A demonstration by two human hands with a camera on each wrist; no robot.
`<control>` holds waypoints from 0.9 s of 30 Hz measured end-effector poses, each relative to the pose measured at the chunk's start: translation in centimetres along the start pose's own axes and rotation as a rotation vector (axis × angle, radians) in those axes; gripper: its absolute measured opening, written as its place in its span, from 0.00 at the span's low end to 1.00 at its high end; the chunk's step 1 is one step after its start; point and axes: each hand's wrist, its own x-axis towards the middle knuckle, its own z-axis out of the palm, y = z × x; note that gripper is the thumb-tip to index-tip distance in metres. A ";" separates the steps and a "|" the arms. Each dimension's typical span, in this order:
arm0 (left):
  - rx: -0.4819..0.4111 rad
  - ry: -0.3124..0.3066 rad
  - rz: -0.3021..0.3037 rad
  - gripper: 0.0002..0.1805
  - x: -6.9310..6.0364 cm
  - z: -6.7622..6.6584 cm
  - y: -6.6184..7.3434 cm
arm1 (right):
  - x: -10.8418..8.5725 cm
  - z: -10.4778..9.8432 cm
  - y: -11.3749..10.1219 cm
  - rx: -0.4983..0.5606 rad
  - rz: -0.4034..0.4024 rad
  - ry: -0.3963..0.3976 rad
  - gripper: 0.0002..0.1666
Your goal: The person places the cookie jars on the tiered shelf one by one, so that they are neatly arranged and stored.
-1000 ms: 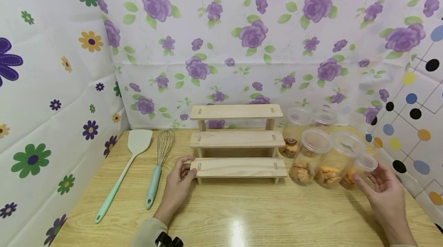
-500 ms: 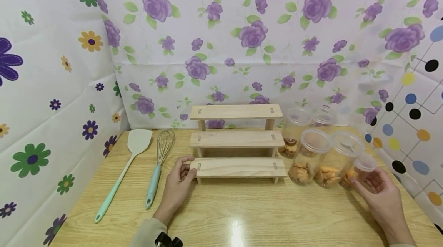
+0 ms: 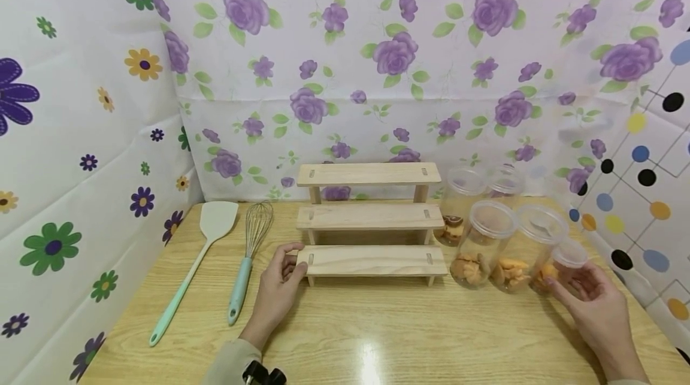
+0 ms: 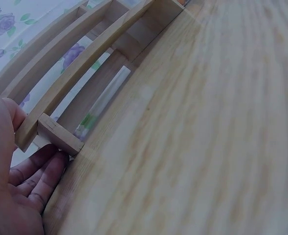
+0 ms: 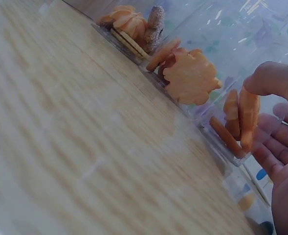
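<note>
Two hands in play: the left hand (image 3: 279,284) grips the left end of the stepped wooden rack (image 3: 372,260), thumb at its lowest shelf, and over on the far side the right hand (image 3: 599,307) curls round the small lidded jar (image 3: 569,253), thumb on the near face! That jar, biscuits inside, stands on the table (image 3: 420,331) just beside a wider clear jar (image 3: 541,224), well apart from the rack
</note>
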 end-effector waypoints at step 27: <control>-0.002 -0.017 0.007 0.18 0.1 -0.1 -0.1 | 7.7 -1.0 -11.4 -0.095 -0.182 0.173 0.28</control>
